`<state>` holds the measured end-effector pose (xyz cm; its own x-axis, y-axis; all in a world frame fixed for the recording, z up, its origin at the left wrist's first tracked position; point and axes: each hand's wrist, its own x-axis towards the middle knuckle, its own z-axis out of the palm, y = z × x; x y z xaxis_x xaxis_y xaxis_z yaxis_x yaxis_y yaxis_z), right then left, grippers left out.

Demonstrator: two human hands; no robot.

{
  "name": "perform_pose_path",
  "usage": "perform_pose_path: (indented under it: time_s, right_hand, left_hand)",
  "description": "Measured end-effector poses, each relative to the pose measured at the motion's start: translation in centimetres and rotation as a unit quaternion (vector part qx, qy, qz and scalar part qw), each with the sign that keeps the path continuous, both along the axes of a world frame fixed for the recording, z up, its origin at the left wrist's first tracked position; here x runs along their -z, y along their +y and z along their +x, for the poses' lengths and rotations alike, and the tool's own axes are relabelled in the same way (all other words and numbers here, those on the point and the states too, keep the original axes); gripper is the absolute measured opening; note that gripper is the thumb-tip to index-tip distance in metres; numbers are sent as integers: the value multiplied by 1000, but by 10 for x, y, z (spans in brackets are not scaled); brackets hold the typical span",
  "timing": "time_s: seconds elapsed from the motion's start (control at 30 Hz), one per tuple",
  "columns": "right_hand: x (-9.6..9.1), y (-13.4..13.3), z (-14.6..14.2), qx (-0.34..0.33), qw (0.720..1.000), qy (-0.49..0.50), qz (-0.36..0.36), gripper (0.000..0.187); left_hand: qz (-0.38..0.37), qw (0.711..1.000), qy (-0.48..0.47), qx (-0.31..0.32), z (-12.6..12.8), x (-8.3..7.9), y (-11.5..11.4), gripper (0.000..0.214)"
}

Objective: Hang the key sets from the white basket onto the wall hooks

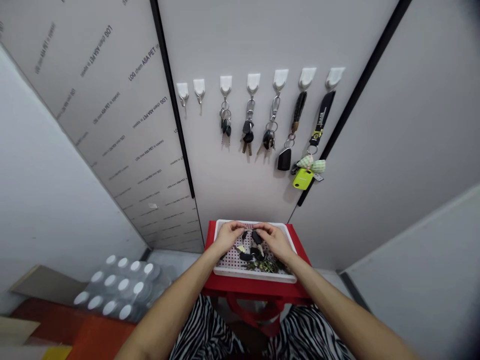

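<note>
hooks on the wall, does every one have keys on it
No, the two leftmost hooks are bare, while the other five carry keys.

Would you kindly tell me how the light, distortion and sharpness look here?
Head view: even, soft light, with faint shadows under the hanging key bunches; wide-angle bending splays the black wall strips outward; the top-right corner darkens; the keys in the white tray between left hand and right hand are small and soft.
</note>
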<state>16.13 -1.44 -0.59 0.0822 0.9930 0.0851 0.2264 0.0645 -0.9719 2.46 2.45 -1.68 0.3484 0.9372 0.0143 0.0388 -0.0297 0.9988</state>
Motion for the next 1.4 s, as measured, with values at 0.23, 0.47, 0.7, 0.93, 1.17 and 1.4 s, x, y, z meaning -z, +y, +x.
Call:
perform_pose_path:
  time_s: [0.23, 0.47, 0.7, 0.93, 1.17, 1.4]
  right_hand:
    - [0, 0, -3, -60, 996, -55, 22, 19]
    - [-3, 17, 11, 25, 999, -27, 12, 25]
    - [-4, 10, 13, 1, 996, -89, -10, 23]
    - [-8, 7, -11, -104, 987, -125, 18, 19]
    - [-12, 7, -3, -128, 969, -211, 2, 21]
    - [3, -5, 4, -210, 884, -413, 62, 12]
  left_hand:
    - [5, 999, -31, -9, 0, 0, 1, 7]
    - [21, 994, -52, -90, -4, -7, -1, 8]
    - [72, 992, -28, -103, -5, -2, 3, 10]
    - [64, 996, 0, -63, -3, -4, -2, 11]
    - [71, 994, 9, -86, -5, 0, 1, 12]
    - [80, 989, 67, -102, -3, 4, 3, 11]
